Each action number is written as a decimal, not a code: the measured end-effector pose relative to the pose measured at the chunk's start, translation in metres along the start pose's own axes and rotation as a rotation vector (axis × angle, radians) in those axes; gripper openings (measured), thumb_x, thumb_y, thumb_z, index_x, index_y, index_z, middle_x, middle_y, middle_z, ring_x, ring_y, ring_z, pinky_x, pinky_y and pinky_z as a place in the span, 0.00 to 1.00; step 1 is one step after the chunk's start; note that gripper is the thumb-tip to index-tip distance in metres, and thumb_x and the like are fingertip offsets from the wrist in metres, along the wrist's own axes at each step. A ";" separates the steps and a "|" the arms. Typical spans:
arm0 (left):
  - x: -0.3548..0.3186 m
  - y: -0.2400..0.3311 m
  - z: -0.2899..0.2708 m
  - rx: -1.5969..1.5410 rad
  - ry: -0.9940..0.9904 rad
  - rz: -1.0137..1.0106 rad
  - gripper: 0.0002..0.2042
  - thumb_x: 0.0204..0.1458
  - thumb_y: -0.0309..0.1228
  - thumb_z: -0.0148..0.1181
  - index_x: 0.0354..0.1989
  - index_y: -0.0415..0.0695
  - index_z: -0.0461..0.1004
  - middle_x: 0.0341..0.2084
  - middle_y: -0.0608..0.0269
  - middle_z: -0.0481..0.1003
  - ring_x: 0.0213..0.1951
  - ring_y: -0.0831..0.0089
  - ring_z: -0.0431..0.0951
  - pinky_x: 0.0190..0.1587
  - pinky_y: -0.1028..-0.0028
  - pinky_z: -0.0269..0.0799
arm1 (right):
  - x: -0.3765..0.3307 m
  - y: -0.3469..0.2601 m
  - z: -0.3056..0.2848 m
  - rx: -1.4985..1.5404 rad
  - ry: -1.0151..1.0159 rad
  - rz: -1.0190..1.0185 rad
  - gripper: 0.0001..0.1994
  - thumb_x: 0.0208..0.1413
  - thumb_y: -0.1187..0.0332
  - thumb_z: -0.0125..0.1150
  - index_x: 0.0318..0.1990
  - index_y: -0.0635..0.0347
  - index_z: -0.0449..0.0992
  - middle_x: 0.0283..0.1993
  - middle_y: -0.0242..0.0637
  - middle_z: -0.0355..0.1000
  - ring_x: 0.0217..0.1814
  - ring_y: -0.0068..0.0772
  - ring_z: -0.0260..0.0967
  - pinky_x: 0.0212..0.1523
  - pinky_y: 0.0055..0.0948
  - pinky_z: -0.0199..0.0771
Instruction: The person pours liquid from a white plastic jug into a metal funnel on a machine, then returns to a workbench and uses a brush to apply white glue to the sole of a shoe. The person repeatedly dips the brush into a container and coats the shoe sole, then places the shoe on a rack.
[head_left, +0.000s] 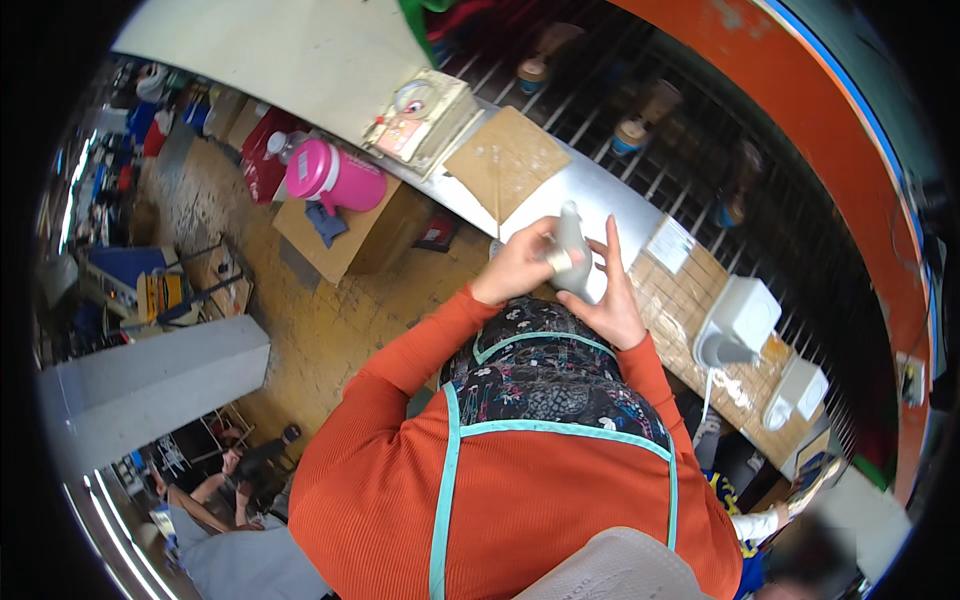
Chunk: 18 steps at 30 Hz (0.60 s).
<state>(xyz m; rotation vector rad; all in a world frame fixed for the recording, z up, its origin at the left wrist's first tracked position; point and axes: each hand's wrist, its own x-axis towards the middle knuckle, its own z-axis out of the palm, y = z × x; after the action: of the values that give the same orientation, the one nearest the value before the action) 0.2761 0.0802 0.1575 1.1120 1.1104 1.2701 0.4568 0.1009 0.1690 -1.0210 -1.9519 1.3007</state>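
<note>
Yellow floor (330, 320), steel counter (600, 190)

Both arms, in orange ribbed sleeves, reach up from the lower edge and bend inward so the hands meet close together. The left hand (522, 265) is curled, fingers closed in a grip with the knuckles turned up. The right hand (612, 295) stands beside it, palm facing left, fingers extended upward and slightly spread.

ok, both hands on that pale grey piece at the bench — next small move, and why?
Probably lower the pale grey piece onto the metal bench: the left hand grips its lower part, the right hand only steadies its side, and it is held above the bench edge.
</note>
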 end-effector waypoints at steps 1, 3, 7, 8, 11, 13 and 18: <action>0.011 0.004 -0.026 0.206 0.230 0.173 0.21 0.51 0.29 0.66 0.54 0.36 0.70 0.44 0.59 0.76 0.45 0.74 0.76 0.50 0.73 0.72 | 0.015 -0.003 0.012 -0.122 0.033 -0.135 0.56 0.41 0.70 0.72 0.73 0.59 0.35 0.64 0.58 0.59 0.66 0.55 0.59 0.64 0.44 0.60; 0.035 0.016 -0.098 0.143 0.519 0.238 0.19 0.50 0.28 0.66 0.50 0.35 0.72 0.39 0.60 0.78 0.39 0.75 0.78 0.44 0.74 0.74 | 0.043 -0.006 0.032 -0.208 0.054 -0.224 0.52 0.44 0.71 0.70 0.73 0.58 0.39 0.63 0.58 0.61 0.64 0.54 0.62 0.62 0.44 0.63; 0.099 0.032 -0.207 0.273 0.818 0.335 0.19 0.48 0.26 0.68 0.48 0.32 0.73 0.34 0.59 0.78 0.35 0.76 0.78 0.40 0.75 0.75 | 0.077 -0.010 0.055 -0.048 -0.018 -0.040 0.47 0.47 0.72 0.68 0.73 0.58 0.44 0.58 0.57 0.66 0.59 0.51 0.67 0.60 0.41 0.66; 0.109 0.030 -0.224 0.250 0.848 0.302 0.20 0.48 0.25 0.69 0.48 0.31 0.72 0.34 0.58 0.79 0.35 0.76 0.78 0.40 0.75 0.75 | 0.087 -0.010 0.060 -0.046 -0.021 -0.025 0.46 0.48 0.73 0.68 0.73 0.57 0.45 0.57 0.56 0.67 0.58 0.50 0.68 0.59 0.40 0.67; 0.137 0.018 -0.250 0.237 0.843 0.244 0.21 0.47 0.24 0.70 0.49 0.30 0.72 0.33 0.56 0.79 0.36 0.75 0.78 0.41 0.74 0.75 | 0.109 -0.013 0.072 -0.062 0.005 -0.009 0.44 0.48 0.74 0.66 0.72 0.57 0.47 0.54 0.54 0.70 0.56 0.48 0.70 0.57 0.38 0.69; 0.145 0.011 -0.261 0.457 0.862 0.246 0.24 0.45 0.25 0.71 0.50 0.29 0.72 0.35 0.50 0.79 0.38 0.70 0.80 0.43 0.71 0.76 | 0.123 -0.013 0.080 -0.066 0.026 0.048 0.44 0.48 0.74 0.66 0.72 0.57 0.48 0.53 0.54 0.70 0.56 0.47 0.70 0.57 0.38 0.70; 0.142 0.026 -0.262 0.678 0.757 0.114 0.34 0.41 0.25 0.73 0.59 0.33 0.65 0.45 0.45 0.76 0.48 0.66 0.77 0.50 0.69 0.72 | 0.158 -0.028 0.094 -0.089 0.141 -0.014 0.31 0.50 0.75 0.64 0.63 0.59 0.64 0.52 0.49 0.72 0.54 0.47 0.71 0.54 0.37 0.71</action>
<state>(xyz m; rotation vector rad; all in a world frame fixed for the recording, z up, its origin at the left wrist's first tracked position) 0.0127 0.2219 0.1494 1.2063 2.1858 1.4974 0.2888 0.1809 0.1692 -1.1094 -1.9205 1.1121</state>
